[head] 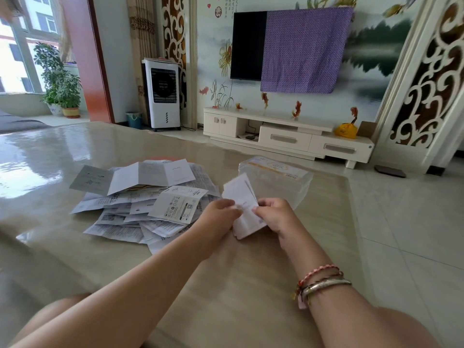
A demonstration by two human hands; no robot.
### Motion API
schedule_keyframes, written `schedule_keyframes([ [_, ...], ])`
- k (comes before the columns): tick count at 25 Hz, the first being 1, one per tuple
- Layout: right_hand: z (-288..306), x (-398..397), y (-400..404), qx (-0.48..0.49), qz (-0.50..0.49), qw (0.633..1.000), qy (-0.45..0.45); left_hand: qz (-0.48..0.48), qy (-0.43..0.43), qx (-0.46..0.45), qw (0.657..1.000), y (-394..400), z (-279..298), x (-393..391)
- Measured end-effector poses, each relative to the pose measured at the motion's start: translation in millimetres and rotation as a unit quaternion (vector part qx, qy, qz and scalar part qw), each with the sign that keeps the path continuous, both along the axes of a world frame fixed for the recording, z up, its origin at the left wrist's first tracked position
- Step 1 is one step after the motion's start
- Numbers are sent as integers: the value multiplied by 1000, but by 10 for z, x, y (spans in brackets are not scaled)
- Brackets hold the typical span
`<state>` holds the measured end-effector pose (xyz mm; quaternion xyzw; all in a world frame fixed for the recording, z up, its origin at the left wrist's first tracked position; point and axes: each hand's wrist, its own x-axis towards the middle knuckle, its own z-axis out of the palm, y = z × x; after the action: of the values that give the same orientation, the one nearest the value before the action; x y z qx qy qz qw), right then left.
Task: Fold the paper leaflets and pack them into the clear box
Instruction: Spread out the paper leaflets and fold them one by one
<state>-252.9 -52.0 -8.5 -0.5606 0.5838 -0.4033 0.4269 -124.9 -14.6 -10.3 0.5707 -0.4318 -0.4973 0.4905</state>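
Table: glossy beige top, wide and slick, carrying everything listed below.
Pile of leaflets: loose heap on the table left of centre, many sheets unfolded or half creased, overlapping at all angles; a good share of the task looks undone.
Clear box: lidded, see-through, labelled on top, standing just behind and to the right of the hands; lid appears to be on, so it likely needs opening before anything goes in.
Leaflet in hand: white, already folded narrow, held upright above the table in front of the box, its edges blurred.
Left hand: fingers curled, pinching the left edge of the held leaflet.
Right hand: fingers curled, pinching the right edge of the same leaflet; bracelets sit on that wrist.
Risk, crease: pinching only at the edges in mid-air, without pressing on the table, could leave a crooked or springy fold.
Risk, pile: the smooth top could let sheets slide off if a forearm brushes the heap.
Risk, packing: bulky folds may not stack flat inside the box.
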Motion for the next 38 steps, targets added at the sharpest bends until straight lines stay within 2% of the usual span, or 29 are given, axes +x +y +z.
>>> schedule_keyframes([
  [4, 121, -113, 117, -128, 25, 990, -50, 45, -8, -104, 994, -2, 128, -7],
  [7, 98, -220, 229, -150, 70, 985, -49, 32, -12, -184, 982, -31, 159, -25],
  [11, -45, -255, 260, -147, 85, 985, -8, -29, -90, -199, 975, 53, 61, -103],
  [16, -116, -344, 264, -144, 122, 978, 88, -46, -171, -200, 964, 30, -32, -201],
  [20, 15, -644, 222, -141, 12, 990, 2, -77, -192, -202, 957, -84, 88, -486],
  [22, 56, -895, 156, -124, -108, 986, -25, -81, -251, -212, 941, -168, 105, -629],
  [23, 46, -1046, 113, -112, -170, 979, -22, -71, -303, -230, 922, -226, 107, -672],
  [26, -32, -1323, -31, -32, -248, 967, 54, -83, -506, -261, 818, -477, 87, -614],
  [27, -59, -1349, -109, -7, -250, 964, 87, -105, -549, -242, 793, -592, 86, -604],
  [28, -73, -1350, -199, 14, -252, 961, 116, -124, -570, -215, 783, -700, 80, -617],
  [31, -56, -1277, -540, 42, -222, 956, 186, -126, -569, -178, 793, -1007, 4, -754],
  [35, -73, -1129, -919, 55, -171, 959, 219, -54, -578, -170, 796, -1295, -69, -970],
  [38, -78, -1060, -1090, 60, -164, 947, 270, -11, -584, -142, 799, -1476, -86, -1022],
])
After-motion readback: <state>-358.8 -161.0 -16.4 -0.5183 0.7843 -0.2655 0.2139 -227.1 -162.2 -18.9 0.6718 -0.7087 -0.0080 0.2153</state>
